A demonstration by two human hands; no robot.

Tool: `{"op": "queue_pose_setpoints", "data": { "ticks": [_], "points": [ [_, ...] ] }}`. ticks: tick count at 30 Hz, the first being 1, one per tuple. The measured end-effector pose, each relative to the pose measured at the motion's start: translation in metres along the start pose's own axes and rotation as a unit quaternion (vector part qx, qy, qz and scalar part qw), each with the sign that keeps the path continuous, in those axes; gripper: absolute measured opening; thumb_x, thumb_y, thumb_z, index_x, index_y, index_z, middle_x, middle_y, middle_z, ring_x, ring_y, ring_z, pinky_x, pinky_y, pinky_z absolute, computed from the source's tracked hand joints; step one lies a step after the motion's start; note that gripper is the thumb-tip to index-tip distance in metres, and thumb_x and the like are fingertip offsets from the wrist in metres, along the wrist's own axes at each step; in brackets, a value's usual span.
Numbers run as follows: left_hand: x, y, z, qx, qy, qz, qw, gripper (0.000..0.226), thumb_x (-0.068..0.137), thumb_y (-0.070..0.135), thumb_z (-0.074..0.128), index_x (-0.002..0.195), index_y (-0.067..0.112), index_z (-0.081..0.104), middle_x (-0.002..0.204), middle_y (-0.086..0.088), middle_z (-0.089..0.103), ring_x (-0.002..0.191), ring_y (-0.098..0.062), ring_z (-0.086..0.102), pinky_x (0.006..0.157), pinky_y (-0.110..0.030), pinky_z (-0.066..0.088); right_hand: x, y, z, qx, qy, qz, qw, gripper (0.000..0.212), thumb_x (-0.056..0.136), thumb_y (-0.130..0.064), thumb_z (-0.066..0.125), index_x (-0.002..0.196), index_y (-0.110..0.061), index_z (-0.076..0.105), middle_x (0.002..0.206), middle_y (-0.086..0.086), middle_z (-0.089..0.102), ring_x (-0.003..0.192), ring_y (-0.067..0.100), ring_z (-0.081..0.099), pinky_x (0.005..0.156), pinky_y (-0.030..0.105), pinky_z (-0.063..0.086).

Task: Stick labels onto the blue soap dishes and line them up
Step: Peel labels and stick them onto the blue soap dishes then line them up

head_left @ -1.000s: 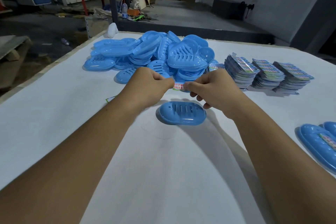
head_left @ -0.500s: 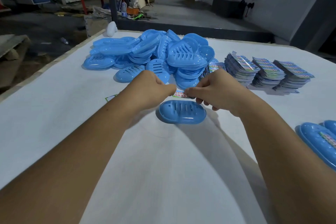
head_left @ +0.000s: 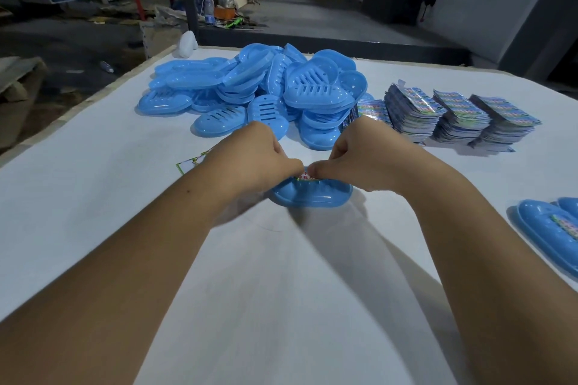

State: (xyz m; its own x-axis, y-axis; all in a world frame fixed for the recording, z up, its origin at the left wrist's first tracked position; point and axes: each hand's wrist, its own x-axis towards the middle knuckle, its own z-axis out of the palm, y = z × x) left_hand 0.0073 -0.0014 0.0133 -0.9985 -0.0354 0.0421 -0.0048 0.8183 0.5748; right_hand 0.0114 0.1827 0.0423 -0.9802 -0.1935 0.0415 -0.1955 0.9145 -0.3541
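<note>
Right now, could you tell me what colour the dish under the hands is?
Light blue; the soap dish shows clearly in the head view.

hands (head_left: 308, 162) pinching label (head_left: 306, 177), over dish (head_left: 312, 195)

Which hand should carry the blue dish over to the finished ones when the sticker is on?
Probably the right hand. The labelled dishes lie at the table's right edge, on that hand's side of the soap dish. Both hands pinch the label now; the left hand would have to cross over.
</note>
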Motion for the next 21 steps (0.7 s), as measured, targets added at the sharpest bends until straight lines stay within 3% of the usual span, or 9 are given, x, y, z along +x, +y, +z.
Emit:
{"op": "queue_pose_setpoints", "data": {
  "ticks": [3,8,12,15,19,21],
  "points": [
    [-0.003,0.002,0.000,0.018,0.019,-0.001,1.000,0.042,0.057,0.050,0.066,0.074,0.012,0.073,0.064,-0.007,0.067,0.058,-0.017,0.049,0.062,-0.034,0.052,-0.001,-0.001,0.000,-0.006,0.009,-0.001,1.000,0.055,0.070,-0.060,0.083,0.051,-0.013,0.062,0.036,-0.002,0.043,0.041,0.017,0.040,0.048,0.027,0.037],
    [-0.007,0.005,0.000,0.036,0.029,0.007,0.999,0.034,0.062,0.048,0.070,0.072,0.015,0.073,0.066,-0.001,0.071,0.070,-0.023,0.068,0.064,-0.034,0.056,-0.001,-0.003,0.002,-0.022,0.013,-0.002,1.000,0.050,0.071,-0.060,0.081,0.057,-0.015,0.068,0.046,0.001,0.053,0.046,0.018,0.046,0.049,0.027,0.038],
    [-0.008,0.006,-0.001,0.052,0.030,0.016,0.998,0.027,0.066,0.050,0.076,0.068,0.024,0.074,0.062,0.006,0.070,0.072,-0.016,0.067,0.066,-0.032,0.055,-0.001,-0.003,0.004,-0.050,0.023,-0.007,0.998,0.048,0.071,-0.063,0.080,0.059,-0.018,0.068,0.056,0.003,0.062,0.054,0.020,0.054,0.050,0.027,0.041],
    [-0.007,0.005,-0.001,0.046,0.025,0.016,0.998,0.034,0.064,0.056,0.080,0.062,0.024,0.069,0.057,0.012,0.066,0.069,-0.011,0.065,0.063,-0.027,0.051,-0.001,-0.003,0.005,-0.071,0.033,-0.006,0.997,0.054,0.069,-0.069,0.078,0.064,-0.016,0.070,0.058,0.002,0.062,0.059,0.022,0.058,0.052,0.029,0.044],
    [-0.005,0.002,0.000,0.005,0.025,0.008,1.000,0.037,0.053,0.063,0.076,0.065,0.028,0.068,0.057,0.022,0.064,0.066,-0.005,0.063,0.061,-0.028,0.049,0.000,0.002,0.004,-0.081,0.036,0.001,0.996,0.069,0.064,-0.078,0.075,0.068,-0.009,0.070,0.045,0.000,0.054,0.047,0.019,0.053,0.050,0.028,0.044],
    [-0.004,0.000,0.000,-0.005,0.020,0.002,1.000,0.036,0.056,0.060,0.079,0.069,0.029,0.069,0.058,0.018,0.064,0.067,-0.003,0.062,0.059,-0.028,0.046,0.001,0.007,0.000,-0.061,0.013,0.006,0.998,0.061,0.066,-0.074,0.077,0.065,-0.014,0.071,0.041,-0.001,0.056,0.036,0.013,0.054,0.044,0.022,0.042]
  ]
}}
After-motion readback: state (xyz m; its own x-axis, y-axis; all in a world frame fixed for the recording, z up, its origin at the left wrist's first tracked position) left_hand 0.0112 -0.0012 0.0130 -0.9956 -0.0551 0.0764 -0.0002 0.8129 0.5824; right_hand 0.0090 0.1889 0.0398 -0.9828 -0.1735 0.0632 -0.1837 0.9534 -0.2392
